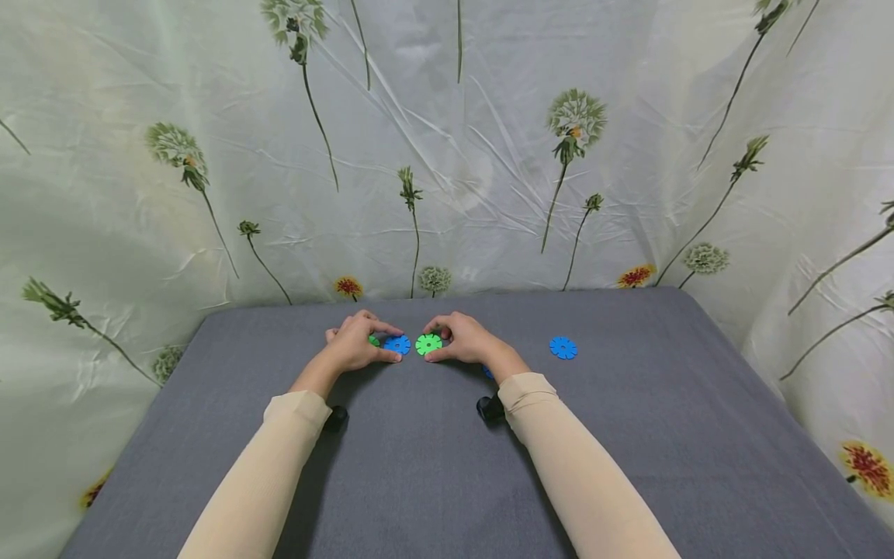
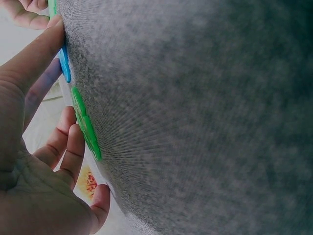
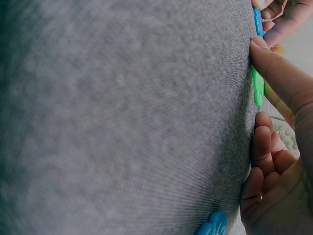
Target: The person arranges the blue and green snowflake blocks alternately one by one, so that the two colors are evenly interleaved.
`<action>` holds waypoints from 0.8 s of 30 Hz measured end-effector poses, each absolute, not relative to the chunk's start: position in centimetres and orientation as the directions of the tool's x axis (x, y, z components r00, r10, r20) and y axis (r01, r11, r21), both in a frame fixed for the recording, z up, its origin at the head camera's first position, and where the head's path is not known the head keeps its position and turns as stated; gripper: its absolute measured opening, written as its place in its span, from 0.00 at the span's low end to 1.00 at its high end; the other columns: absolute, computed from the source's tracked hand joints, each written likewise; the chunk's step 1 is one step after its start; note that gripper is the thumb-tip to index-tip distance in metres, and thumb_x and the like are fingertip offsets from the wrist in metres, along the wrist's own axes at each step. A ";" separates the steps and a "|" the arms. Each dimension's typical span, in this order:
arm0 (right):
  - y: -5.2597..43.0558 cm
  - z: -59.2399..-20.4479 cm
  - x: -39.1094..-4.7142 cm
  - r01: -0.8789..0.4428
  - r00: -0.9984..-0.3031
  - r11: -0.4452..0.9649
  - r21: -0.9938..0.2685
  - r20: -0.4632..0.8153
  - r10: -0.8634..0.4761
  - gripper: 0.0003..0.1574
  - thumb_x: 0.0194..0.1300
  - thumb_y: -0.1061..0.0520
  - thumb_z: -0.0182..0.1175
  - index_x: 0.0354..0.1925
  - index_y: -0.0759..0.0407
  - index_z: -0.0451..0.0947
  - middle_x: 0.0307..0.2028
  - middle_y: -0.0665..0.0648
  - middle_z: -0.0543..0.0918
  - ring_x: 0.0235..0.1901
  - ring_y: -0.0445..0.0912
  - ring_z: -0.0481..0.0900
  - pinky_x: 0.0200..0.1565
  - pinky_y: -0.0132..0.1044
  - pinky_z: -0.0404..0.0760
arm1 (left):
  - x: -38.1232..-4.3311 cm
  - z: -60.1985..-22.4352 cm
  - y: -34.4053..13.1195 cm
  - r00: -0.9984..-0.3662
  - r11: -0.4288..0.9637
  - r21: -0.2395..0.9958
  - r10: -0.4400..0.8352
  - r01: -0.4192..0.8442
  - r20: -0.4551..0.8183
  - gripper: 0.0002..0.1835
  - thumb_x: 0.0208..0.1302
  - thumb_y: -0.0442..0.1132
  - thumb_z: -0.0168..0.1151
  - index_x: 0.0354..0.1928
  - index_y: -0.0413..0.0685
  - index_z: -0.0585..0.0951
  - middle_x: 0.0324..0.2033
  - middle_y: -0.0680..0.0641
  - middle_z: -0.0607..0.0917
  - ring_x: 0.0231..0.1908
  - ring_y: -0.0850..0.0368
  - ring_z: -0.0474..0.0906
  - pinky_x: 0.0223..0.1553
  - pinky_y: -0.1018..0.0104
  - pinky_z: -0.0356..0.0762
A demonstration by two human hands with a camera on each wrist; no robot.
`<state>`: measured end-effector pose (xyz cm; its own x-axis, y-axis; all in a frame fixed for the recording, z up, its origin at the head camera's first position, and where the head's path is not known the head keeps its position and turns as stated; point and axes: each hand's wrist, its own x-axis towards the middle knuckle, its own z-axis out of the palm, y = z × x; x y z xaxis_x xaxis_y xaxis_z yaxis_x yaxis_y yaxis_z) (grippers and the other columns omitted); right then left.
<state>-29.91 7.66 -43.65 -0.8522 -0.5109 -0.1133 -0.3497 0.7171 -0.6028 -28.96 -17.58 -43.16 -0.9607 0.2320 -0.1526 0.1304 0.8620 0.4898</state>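
Note:
Two notched plastic discs lie flat side by side on the grey cloth with a small gap between them. My left hand pinches the blue disc at its far and near edges, between forefinger and thumb. The green disc is held likewise by my right hand. A second green disc lies by the curled outer fingers of the left hand in the left wrist view; in the head view that hand hides most of it. Under the right wrist, another blue disc shows only in part.
Farther right on the grey table cloth lies one more blue disc. A flower-printed curtain rises behind the table's back edge and along both sides. Black wrist straps with cameras sit below the cuffs.

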 end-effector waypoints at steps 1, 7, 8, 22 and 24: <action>7.7 -43.6 -29.9 -0.349 -0.852 0.717 -0.604 -0.115 -0.511 0.29 0.69 0.46 0.75 0.66 0.50 0.84 0.50 0.58 0.82 0.45 0.48 0.75 0.50 0.42 0.76 | -29.0 -43.2 -17.6 -0.961 0.862 0.490 0.232 0.130 -0.152 0.25 0.62 0.57 0.80 0.62 0.69 0.89 0.69 0.42 0.75 0.67 0.39 0.67 0.58 0.34 0.53; 7.7 -43.7 -30.0 -0.350 -0.850 0.719 -0.601 -0.119 -0.513 0.29 0.70 0.47 0.75 0.66 0.50 0.84 0.51 0.59 0.82 0.46 0.48 0.76 0.51 0.43 0.77 | -29.0 -43.2 -17.5 -0.961 0.863 0.488 0.232 0.131 -0.151 0.26 0.62 0.57 0.80 0.62 0.68 0.89 0.68 0.42 0.75 0.67 0.39 0.67 0.58 0.35 0.54; 7.6 -43.7 -30.0 -0.351 -0.850 0.721 -0.598 -0.120 -0.513 0.29 0.70 0.47 0.75 0.66 0.50 0.83 0.51 0.59 0.82 0.46 0.48 0.76 0.52 0.43 0.77 | -29.0 -43.2 -17.5 -0.961 0.863 0.488 0.232 0.132 -0.152 0.26 0.62 0.57 0.80 0.62 0.68 0.89 0.68 0.42 0.75 0.67 0.38 0.67 0.58 0.35 0.54; 8.1 -43.0 -29.7 -0.346 -0.844 0.710 -0.613 -0.127 -0.521 0.33 0.71 0.47 0.74 0.69 0.52 0.79 0.49 0.57 0.81 0.44 0.48 0.76 0.51 0.44 0.77 | -28.9 -42.8 -17.2 -0.957 0.881 0.449 0.242 0.147 -0.161 0.25 0.64 0.57 0.79 0.63 0.68 0.88 0.67 0.42 0.76 0.65 0.39 0.68 0.55 0.36 0.55; 8.3 -42.8 -29.7 -0.354 -0.836 0.701 -0.620 -0.126 -0.533 0.33 0.71 0.47 0.74 0.69 0.53 0.78 0.48 0.57 0.81 0.43 0.48 0.77 0.51 0.44 0.78 | -28.9 -42.8 -17.2 -0.958 0.884 0.443 0.239 0.147 -0.160 0.25 0.64 0.56 0.79 0.63 0.68 0.88 0.65 0.42 0.76 0.63 0.39 0.68 0.55 0.36 0.55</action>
<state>-29.65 8.33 -42.83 -0.8364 -0.5335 -0.1256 -0.3538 0.7006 -0.6197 -28.89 -17.16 -42.79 -0.9576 0.2392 -0.1605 0.1467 0.8845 0.4430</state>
